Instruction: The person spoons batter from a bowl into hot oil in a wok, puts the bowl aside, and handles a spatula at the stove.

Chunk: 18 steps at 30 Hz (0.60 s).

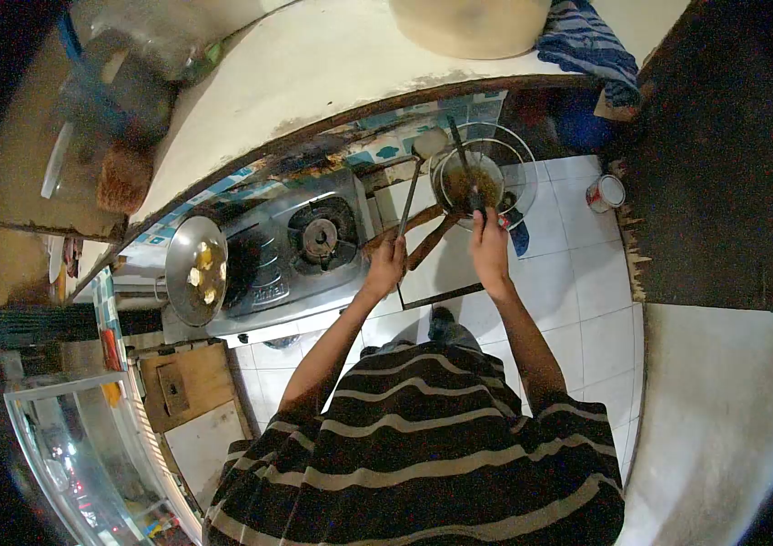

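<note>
My left hand (386, 266) is closed around the long thin handle of a ladle (411, 196), whose round pale head is beside a pot (439, 187). My right hand (490, 246) is closed on a long dark utensil (461, 146) that lies across the pot. Its kind is unclear. Brownish contents (485, 189) show inside the pot. A wide clear basin (528, 164) with a round rim is around or under it; I cannot tell which. Brown wooden bars (432, 240) lie between my hands.
To the left stands a metal gas stove (259, 282) with a bare burner (321, 237). A wok (184, 296) holding yellowish pieces sits at its left end. A red-and-white can (605, 193) stands on the tiles near the right wall. A pale counter (295, 64) curves above the stove.
</note>
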Available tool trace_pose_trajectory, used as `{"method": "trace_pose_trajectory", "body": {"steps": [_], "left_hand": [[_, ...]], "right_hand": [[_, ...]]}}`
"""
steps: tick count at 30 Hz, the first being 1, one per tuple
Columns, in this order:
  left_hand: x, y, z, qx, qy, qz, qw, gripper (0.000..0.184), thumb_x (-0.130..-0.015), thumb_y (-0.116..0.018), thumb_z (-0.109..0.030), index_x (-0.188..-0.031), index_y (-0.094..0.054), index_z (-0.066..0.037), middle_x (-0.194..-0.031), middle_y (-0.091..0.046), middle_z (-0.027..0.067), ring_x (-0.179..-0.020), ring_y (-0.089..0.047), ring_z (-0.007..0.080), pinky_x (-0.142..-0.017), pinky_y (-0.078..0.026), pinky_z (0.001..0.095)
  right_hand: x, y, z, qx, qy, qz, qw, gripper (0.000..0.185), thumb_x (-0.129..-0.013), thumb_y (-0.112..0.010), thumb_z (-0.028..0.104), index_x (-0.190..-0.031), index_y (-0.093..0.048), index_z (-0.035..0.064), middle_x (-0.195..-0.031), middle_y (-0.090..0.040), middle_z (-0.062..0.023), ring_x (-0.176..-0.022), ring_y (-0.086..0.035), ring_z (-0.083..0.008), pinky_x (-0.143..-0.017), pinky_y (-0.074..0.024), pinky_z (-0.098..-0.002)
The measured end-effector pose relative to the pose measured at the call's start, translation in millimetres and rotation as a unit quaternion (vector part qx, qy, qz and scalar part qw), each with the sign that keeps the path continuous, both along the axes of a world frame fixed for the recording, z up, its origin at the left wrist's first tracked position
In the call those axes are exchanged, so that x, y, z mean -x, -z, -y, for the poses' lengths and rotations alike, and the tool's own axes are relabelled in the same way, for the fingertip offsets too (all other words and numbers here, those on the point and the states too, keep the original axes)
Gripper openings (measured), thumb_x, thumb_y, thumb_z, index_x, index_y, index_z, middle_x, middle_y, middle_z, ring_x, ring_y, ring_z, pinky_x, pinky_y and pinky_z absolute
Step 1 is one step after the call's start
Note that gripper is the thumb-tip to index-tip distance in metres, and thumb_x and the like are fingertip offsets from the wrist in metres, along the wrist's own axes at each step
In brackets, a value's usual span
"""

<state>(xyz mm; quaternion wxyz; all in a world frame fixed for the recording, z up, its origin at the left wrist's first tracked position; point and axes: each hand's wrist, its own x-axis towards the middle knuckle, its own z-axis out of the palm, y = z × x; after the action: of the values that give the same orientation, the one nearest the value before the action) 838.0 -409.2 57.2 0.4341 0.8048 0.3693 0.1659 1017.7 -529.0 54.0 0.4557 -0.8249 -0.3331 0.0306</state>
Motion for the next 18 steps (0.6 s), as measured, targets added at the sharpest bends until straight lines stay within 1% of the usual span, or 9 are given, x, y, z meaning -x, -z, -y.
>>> {"method": "trace_pose_trajectory", "body": {"steps": [3,4,6,7,9,11,13,17,18], "left_hand": [[-10,-10,3,0.123,-0.021,-0.031,0.992,0.033,-0.097,-0.041,-0.03,-0.096,-0.051,0.002,-0.067,-0.056,0.0183,-0.064,-0.058,0.0291,-0.057,-0.042,0.041],[-11,-5,2,0.081,-0.019,-0.018,0.996,0.033,-0.098,-0.041,-0.03,-0.096,-0.05,0.002,-0.066,-0.055,0.0171,-0.061,-0.057,0.0271,-0.054,-0.041,0.0401],[-10,11,-2,-0.005,-0.016,0.01,1.0,0.033,-0.098,-0.04,-0.031,-0.095,-0.05,0.001,-0.064,-0.054,0.0147,-0.056,-0.055,0.0232,-0.05,-0.041,0.0382],[-8,16,-4,0.003,-0.014,0.021,1.0,0.033,-0.098,-0.04,-0.031,-0.095,-0.05,0.0,-0.062,-0.053,0.0127,-0.053,-0.053,0.0211,-0.048,-0.04,0.0368],[-4,23,-4,0.023,-0.012,0.043,0.999,0.031,-0.098,-0.041,-0.031,-0.095,-0.049,-0.001,-0.059,-0.051,0.0088,-0.047,-0.049,0.017,-0.043,-0.038,0.0341],[-4,-2,3,0.079,-0.02,0.029,0.996,0.03,-0.098,-0.04,-0.031,-0.095,-0.048,-0.003,-0.057,-0.048,0.0056,-0.045,-0.046,0.0147,-0.041,-0.037,0.032],[-5,-19,6,0.115,-0.024,0.025,0.993,0.028,-0.098,-0.04,-0.031,-0.095,-0.047,-0.004,-0.056,-0.046,0.0032,-0.044,-0.044,0.0129,-0.04,-0.036,0.0304],[2,-23,7,0.139,-0.031,0.023,0.99,0.028,-0.098,-0.04,-0.032,-0.097,-0.047,-0.005,-0.057,-0.046,0.0017,-0.046,-0.044,0.0112,-0.041,-0.036,0.029],[5,-18,6,0.126,-0.033,0.029,0.991,0.028,-0.098,-0.04,-0.032,-0.097,-0.046,-0.005,-0.057,-0.046,0.0018,-0.047,-0.045,0.011,-0.042,-0.037,0.0285]], "right_hand": [[0,4,-4,0.024,0.001,-0.073,0.997,0.032,-0.095,-0.044,0.025,-0.098,-0.05,-0.0059,-0.073,-0.058,-0.0279,-0.072,-0.057,-0.0472,-0.058,-0.0445,-0.0504],[-4,16,-5,0.006,0.014,-0.01,1.0,0.032,-0.095,-0.044,0.026,-0.097,-0.051,-0.0052,-0.073,-0.058,-0.0276,-0.071,-0.058,-0.0462,-0.057,-0.0444,-0.0503],[-15,30,2,0.009,0.02,-0.022,1.0,0.034,-0.096,-0.043,0.027,-0.097,-0.051,-0.0057,-0.075,-0.059,-0.0283,-0.072,-0.058,-0.0461,-0.058,-0.0444,-0.0506],[-18,33,5,0.011,0.022,-0.029,0.999,0.035,-0.096,-0.043,0.027,-0.097,-0.051,-0.006,-0.076,-0.059,-0.0286,-0.072,-0.058,-0.046,-0.058,-0.0444,-0.0508],[-23,32,10,-0.004,0.047,0.004,0.999,0.037,-0.096,-0.042,0.029,-0.1,-0.052,-0.0062,-0.076,-0.06,-0.0287,-0.072,-0.059,-0.0459,-0.059,-0.0447,-0.0511],[-26,25,13,-0.019,0.073,0.037,0.996,0.039,-0.096,-0.04,0.03,-0.102,-0.053,-0.0065,-0.077,-0.06,-0.0287,-0.072,-0.059,-0.0458,-0.059,-0.0449,-0.0514],[-28,40,13,0.009,0.074,0.017,0.997,0.038,-0.096,-0.041,0.03,-0.104,-0.052,-0.0054,-0.077,-0.061,-0.0282,-0.072,-0.059,-0.0462,-0.059,-0.0448,-0.052],[-39,84,23,0.116,0.045,-0.014,0.992,0.036,-0.095,-0.042,0.03,-0.108,-0.051,-0.0024,-0.077,-0.061,-0.0271,-0.072,-0.059,-0.0474,-0.059,-0.0448,-0.0532],[-40,81,22,0.143,0.04,-0.051,0.988,0.038,-0.095,-0.042,0.03,-0.112,-0.049,-0.003,-0.082,-0.061,-0.0287,-0.076,-0.058,-0.0476,-0.063,-0.0453,-0.0537]]}}
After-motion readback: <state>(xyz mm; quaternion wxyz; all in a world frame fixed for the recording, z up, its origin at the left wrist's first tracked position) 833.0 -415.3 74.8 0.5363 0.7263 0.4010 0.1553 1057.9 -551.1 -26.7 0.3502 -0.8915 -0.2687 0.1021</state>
